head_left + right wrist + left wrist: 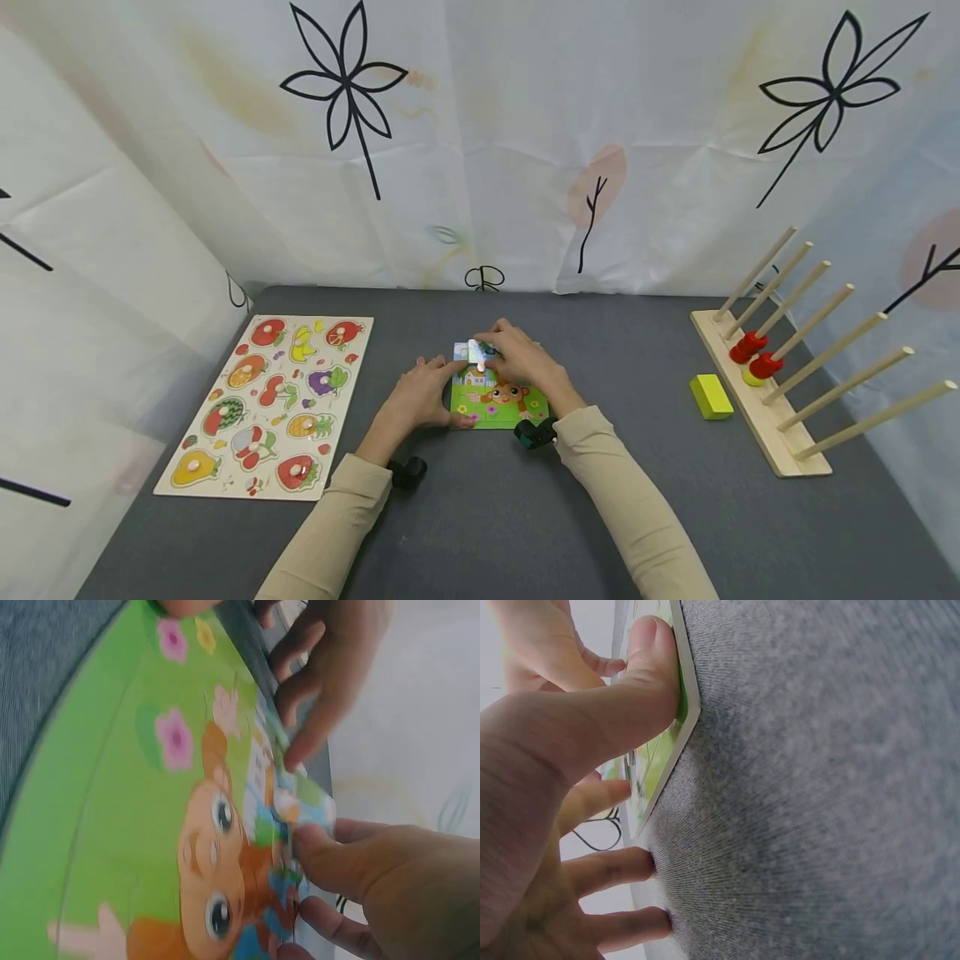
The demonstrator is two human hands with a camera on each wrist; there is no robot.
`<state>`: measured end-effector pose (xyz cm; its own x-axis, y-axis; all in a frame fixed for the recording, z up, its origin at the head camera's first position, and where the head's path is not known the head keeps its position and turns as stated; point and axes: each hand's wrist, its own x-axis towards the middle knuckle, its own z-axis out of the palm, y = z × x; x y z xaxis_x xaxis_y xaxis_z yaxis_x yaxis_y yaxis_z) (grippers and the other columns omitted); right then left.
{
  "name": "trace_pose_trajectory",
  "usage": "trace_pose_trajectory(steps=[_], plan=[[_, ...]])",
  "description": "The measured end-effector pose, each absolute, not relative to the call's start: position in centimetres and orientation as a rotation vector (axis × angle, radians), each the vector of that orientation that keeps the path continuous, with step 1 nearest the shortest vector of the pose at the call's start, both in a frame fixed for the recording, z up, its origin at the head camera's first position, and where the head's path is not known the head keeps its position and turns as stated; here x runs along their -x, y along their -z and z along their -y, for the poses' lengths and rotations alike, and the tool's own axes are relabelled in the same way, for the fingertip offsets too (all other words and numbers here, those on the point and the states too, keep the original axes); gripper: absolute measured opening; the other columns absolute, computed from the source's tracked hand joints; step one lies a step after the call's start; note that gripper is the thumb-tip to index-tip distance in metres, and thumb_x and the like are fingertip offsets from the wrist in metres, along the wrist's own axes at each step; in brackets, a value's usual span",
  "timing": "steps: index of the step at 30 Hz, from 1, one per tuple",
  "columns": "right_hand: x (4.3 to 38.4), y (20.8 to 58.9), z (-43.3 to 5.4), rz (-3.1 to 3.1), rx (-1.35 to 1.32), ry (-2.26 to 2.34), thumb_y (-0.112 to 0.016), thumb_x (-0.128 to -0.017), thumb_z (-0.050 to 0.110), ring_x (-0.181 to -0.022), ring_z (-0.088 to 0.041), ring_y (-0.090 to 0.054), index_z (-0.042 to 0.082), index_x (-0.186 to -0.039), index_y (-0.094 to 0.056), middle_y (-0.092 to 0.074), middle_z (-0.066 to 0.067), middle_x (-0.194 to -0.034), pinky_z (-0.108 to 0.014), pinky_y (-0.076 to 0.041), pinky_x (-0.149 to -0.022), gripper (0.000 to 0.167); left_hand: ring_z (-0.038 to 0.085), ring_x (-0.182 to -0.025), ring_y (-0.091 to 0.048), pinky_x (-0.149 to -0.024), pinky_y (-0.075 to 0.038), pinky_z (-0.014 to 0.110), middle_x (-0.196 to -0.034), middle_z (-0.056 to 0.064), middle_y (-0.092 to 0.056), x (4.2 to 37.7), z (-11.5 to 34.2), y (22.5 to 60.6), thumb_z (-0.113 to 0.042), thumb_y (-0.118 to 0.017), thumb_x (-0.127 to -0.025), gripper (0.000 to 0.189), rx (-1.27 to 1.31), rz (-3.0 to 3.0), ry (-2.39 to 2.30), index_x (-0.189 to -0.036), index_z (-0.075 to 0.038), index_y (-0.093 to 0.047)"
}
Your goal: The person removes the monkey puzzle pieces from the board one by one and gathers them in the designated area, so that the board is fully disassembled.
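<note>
monkey jigsaw [498, 398] is lying between the hands; left hand [422, 397], spread wide, is resting its thumb on it; right hand [522, 360] is pinching a puzzle piece [476, 353]; steadying the board is probably aiding neat alignment.

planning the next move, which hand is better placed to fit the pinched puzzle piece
Probably the right hand: it pinches the piece, while the left hand touches the edge of the puzzle.

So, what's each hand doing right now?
Left hand: open, touching the puzzle.
Right hand: closed, pinching a piece.
</note>
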<state>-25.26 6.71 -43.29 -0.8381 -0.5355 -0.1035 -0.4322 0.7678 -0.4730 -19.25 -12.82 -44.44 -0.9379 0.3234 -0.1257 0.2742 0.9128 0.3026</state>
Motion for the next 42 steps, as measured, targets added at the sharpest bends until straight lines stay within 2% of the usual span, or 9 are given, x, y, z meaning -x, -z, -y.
trace_pose_trajectory(steps=[4, 9, 16, 23, 31, 36, 42], plan=[[25.2, 43.1, -7.2, -2.738, 0.74, 0.645, -0.061, -0.103, 0.015, -0.104, -0.026, -0.056, 0.014, -0.145, -0.06, -0.054, -0.013, -0.132, -0.04, -0.048, -0.08, 0.041, 0.057, -0.133, -0.05, -0.096, -0.051, 0.068, -0.144, 0.022, -0.056, 19.2, 12.8, 44.3, -0.058, -0.089, -0.07, 0.093, -0.457, -2.902, -0.408, -0.147, -0.018, -0.057], [25.3, 43.0, -7.6, -2.699, 0.776, 0.623, -0.061, -0.104, 0.019, -0.1, -0.025, -0.052, 0.012, -0.145, -0.059, -0.054, -0.015, -0.133, -0.038, -0.045, -0.08, 0.041, 0.051, -0.126, -0.057, -0.094, -0.052, 0.067, -0.136, 0.019, -0.059, 19.2, 12.7, 44.2, -0.058, -0.09, -0.07, 0.092, -0.463, -2.91, -0.402, -0.146, -0.019, -0.058], [25.7, 42.9, -7.8, -2.643, 0.804, 0.582, -0.071, -0.098, 0.026, -0.099, -0.024, -0.049, 0.011, -0.148, -0.055, -0.053, -0.016, -0.134, -0.038, -0.045, -0.084, 0.055, 0.057, -0.135, -0.049, -0.097, -0.048, 0.073, -0.144, 0.021, -0.055, 19.3, 12.7, 44.2, -0.058, -0.089, -0.071, 0.092, -0.453, -2.894, -0.419, -0.147, -0.019, -0.057], [25.9, 43.1, -7.6, -2.624, 0.817, 0.578, -0.07, -0.098, 0.023, -0.091, -0.021, -0.045, 0.013, -0.142, -0.062, -0.055, -0.015, -0.122, -0.034, -0.039, -0.079, 0.045, 0.058, -0.136, -0.047, -0.098, -0.045, 0.076, -0.145, 0.022, -0.054, 19.3, 12.7, 44.4, -0.057, -0.089, -0.072, 0.092, -0.445, -2.876, -0.446, -0.148, -0.019, -0.056], [25.6, 43.3, -7.5, -2.621, 0.818, 0.561, -0.064, -0.102, 0.021, -0.101, -0.024, -0.046, 0.013, -0.145, -0.057, -0.05, -0.015, -0.134, -0.037, -0.045, -0.085, 0.044, 0.06, -0.138, -0.044, -0.099, -0.044, 0.077, -0.146, 0.022, -0.053, 19.2, 12.7, 44.4, -0.056, -0.09, -0.071, 0.092, -0.438, -2.872, -0.45, -0.149, -0.019, -0.055], [25.7, 43.0, -8.1, -2.621, 0.859, 0.587, -0.063, -0.103, 0.022, -0.099, -0.024, -0.047, 0.011, -0.146, -0.056, -0.052, -0.015, -0.13, -0.039, -0.044, -0.086, 0.045, 0.06, -0.142, -0.039, -0.102, -0.04, 0.078, -0.153, 0.024, -0.048, 19.1, 12.7, 44.5, -0.056, -0.088, -0.073, 0.092, -0.424, -2.858, -0.463, -0.15, -0.02, -0.054], [26.3, 42.7, -9.9, -2.647, 0.869, 0.624, -0.063, -0.102, 0.023, -0.108, -0.029, -0.052, 0.01, -0.145, -0.056, -0.053, -0.017, -0.131, -0.045, -0.047, -0.093, 0.046, 0.059, -0.139, -0.044, -0.1, -0.041, 0.079, -0.149, 0.023, -0.052, 19.1, 12.7, 44.5, -0.055, -0.089, -0.072, 0.093, -0.429, -2.869, -0.456, -0.149, -0.018, -0.055]])
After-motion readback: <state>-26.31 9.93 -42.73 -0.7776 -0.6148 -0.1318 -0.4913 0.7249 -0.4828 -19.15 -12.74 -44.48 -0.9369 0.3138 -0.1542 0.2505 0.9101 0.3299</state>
